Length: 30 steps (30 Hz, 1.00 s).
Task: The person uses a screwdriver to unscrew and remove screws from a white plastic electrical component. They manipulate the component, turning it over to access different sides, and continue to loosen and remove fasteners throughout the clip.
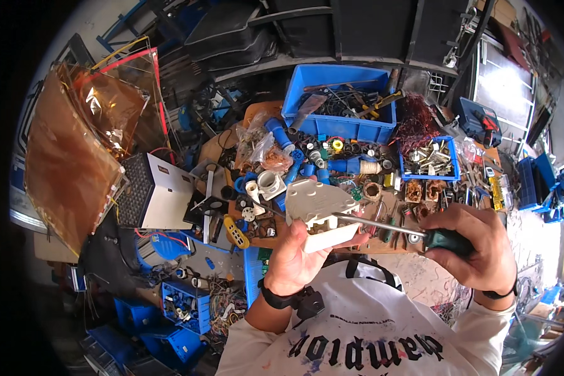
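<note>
My left hand [292,266] is closed around a cream plastic housing [319,203], held up over the near edge of the workbench. A flat cover with moulded marks tilts up along the housing's far side, and its open side faces me. In my right hand [473,244] is a screwdriver [382,224], gripped by its dark green handle. The metal shaft points left, and its tip lies at the housing's opening. Whether the tip touches anything inside cannot be made out.
Beyond the housing, the cluttered wooden bench carries a large blue bin [341,128] of tools, a smaller blue tray [448,164] of metal parts, and blue connectors [351,165]. A yellow power strip [236,232] and a white-sided box [166,194] are left. Blue crates [187,306] stand lower left.
</note>
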{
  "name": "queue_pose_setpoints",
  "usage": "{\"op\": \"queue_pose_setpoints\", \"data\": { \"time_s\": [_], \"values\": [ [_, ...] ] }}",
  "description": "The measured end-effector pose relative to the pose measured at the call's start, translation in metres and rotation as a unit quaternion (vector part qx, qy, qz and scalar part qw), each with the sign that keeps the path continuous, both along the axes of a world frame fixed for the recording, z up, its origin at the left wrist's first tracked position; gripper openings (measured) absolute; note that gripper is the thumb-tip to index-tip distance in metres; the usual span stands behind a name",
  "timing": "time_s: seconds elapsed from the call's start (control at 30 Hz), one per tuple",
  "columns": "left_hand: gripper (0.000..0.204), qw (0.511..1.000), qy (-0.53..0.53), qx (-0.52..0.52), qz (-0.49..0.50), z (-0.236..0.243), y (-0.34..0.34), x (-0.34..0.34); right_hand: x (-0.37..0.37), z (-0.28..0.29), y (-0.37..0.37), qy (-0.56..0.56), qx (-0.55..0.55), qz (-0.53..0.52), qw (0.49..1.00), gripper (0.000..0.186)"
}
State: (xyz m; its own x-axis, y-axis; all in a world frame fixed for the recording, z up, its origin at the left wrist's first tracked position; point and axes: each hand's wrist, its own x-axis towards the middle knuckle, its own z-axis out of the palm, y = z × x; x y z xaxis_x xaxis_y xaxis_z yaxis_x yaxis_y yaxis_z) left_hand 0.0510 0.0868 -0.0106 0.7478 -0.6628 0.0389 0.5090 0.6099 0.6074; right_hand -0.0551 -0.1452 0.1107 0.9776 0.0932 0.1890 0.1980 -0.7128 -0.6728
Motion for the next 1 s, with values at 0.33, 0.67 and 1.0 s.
{"op": "queue_pose_setpoints", "data": {
  "time_s": [0.33,0.67,1.0],
  "values": [
    [0.089,1.0,-0.016,-0.019,-0.012,-0.005,-0.004,0.0,-0.016,0.016,0.003,0.03,-0.149,-0.038,0.988,0.03],
    [0.087,0.998,-0.015,-0.045,0.027,-0.008,-0.005,-0.003,-0.016,0.01,0.017,-0.008,-0.154,-0.038,0.987,0.034],
    [0.087,0.993,0.022,-0.092,0.068,-0.01,-0.01,0.0,-0.017,-0.039,0.039,-0.038,-0.068,-0.083,0.993,0.037]
  ]
}}
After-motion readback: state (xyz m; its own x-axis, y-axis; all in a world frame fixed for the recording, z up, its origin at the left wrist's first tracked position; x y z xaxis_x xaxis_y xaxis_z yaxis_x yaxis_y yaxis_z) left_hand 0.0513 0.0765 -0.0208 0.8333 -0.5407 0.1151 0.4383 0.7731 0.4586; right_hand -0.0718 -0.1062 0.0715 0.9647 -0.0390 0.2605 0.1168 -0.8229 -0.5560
